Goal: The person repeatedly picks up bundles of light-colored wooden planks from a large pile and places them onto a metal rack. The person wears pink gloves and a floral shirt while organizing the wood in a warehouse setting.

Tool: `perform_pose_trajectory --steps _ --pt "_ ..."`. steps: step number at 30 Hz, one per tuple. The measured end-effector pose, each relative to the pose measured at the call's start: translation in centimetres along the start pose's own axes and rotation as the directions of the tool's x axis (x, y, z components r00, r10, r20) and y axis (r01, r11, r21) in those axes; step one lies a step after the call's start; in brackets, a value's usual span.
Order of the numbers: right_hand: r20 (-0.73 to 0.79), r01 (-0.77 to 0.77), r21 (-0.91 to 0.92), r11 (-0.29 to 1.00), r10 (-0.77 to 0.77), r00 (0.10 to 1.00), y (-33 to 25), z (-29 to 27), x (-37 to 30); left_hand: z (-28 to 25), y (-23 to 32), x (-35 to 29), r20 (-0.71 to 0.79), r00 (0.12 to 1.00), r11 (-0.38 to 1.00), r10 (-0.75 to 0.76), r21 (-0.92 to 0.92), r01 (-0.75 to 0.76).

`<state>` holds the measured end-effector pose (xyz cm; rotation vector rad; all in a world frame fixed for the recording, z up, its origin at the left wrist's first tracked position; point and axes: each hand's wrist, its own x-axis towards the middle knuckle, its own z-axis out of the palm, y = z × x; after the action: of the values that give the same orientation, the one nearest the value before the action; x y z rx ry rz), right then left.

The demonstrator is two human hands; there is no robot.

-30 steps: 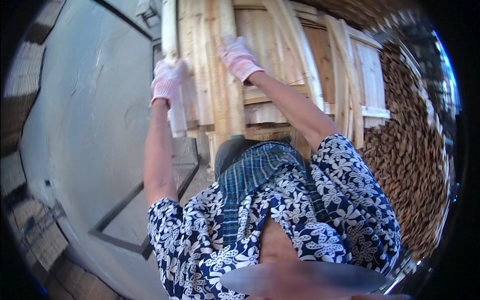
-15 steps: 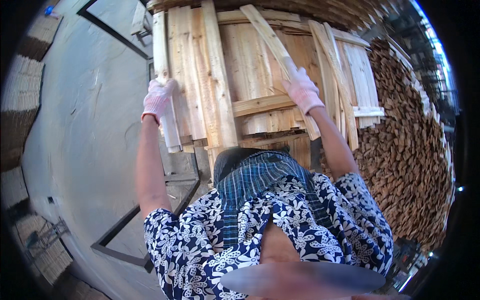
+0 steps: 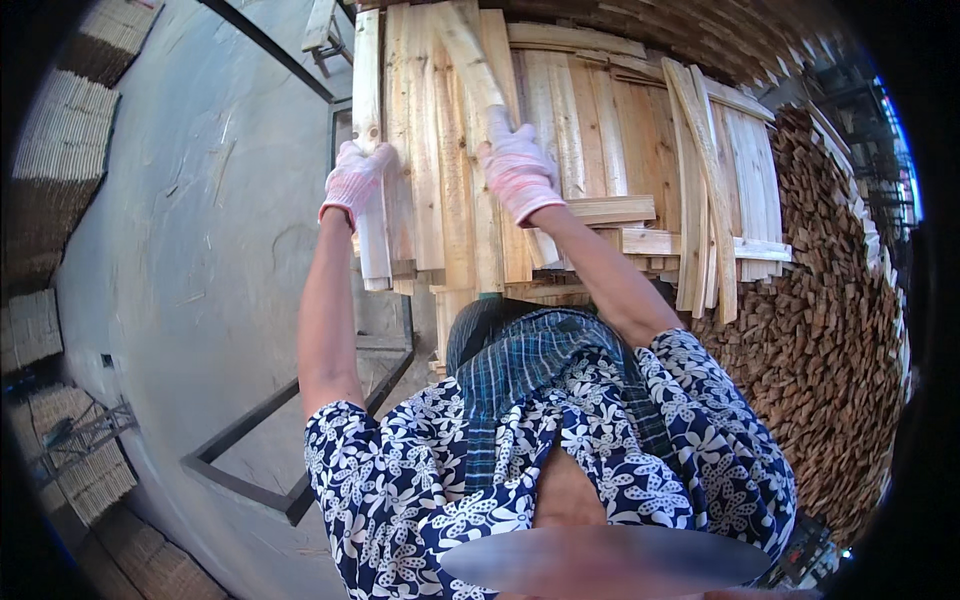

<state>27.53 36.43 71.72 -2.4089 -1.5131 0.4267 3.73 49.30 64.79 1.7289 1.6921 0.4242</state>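
Left hand (image 3: 354, 180), in a pink & white knit glove (image 3: 346, 196), is gripping the left-edge plank (image 3: 367, 85); its thumb is lying across the top face while the fingers, partly hidden, are curling around the outer side. Right hand (image 3: 520, 172), gloved likewise, is grasping a slanting plank (image 3: 470, 58), w/ one finger extending along it toward the far end. That plank is running from far left to near right, crossing over the boards beneath, its near end showing just past the right wrist. The left-edge plank is sitting at the left side of a row of pale wooden boards (image 3: 590, 125), which are lying side by side, near to far. On the right, a few loose planks (image 3: 700, 170) are resting on top, some crossing at an angle; a short wood pc (image 3: 615, 209) is lying crosswise btwn them & the right hand. Farther right, a big pile of brown wood pcs (image 3: 820, 340) is standing next to the boards. On the left, a dark metal frame (image 3: 237, 488) is showing over the gray floor (image 3: 190, 250), w/ slat stacks (image 3: 62, 128) standing beyond.
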Motion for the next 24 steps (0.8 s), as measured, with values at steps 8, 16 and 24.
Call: perform_pose_trajectory --steps 8,16,24 --pt "-0.032 -0.013 0.105 0.994 0.017 0.999 2.2 1.2 0.4 -1.0 3.1 -1.8 0.009 1.000 0.998 -0.011 0.056 0.010" --pt "-0.123 0.013 0.159 0.987 0.006 0.992 8.9 -1.6 -1.3 -2.3 6.5 -4.8 0.095 0.995 0.993 -0.024 -0.110 0.034" --pt "-0.021 0.273 0.068 0.960 -0.272 0.962 11.1 -4.7 -0.4 -1.5 2.1 -2.5 0.020 0.999 0.990 -0.028 -0.140 0.031"
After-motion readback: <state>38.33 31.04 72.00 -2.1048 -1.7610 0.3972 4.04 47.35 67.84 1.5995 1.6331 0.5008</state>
